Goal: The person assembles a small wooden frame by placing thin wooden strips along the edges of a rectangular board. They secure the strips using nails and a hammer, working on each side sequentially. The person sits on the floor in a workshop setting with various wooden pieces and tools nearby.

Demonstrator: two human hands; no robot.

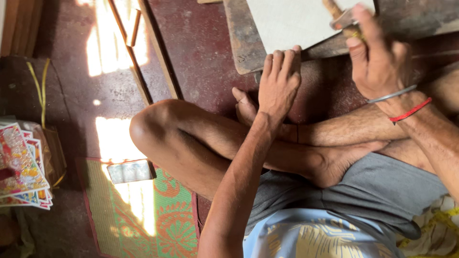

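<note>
I sit cross-legged on the floor. My left hand lies flat, fingers together, pressing on the near corner of a pale sheet that rests on a worn wooden board. My right hand is closed around a wooden-handled tool with a metal ferrule, held over the sheet's right side. A metal bangle and a red thread circle that wrist.
A stack of colourful printed cards sits at the left on a box. A green and orange woven mat lies under my knee, with a small shiny metal block on it. Long wooden strips lie across the dark red floor.
</note>
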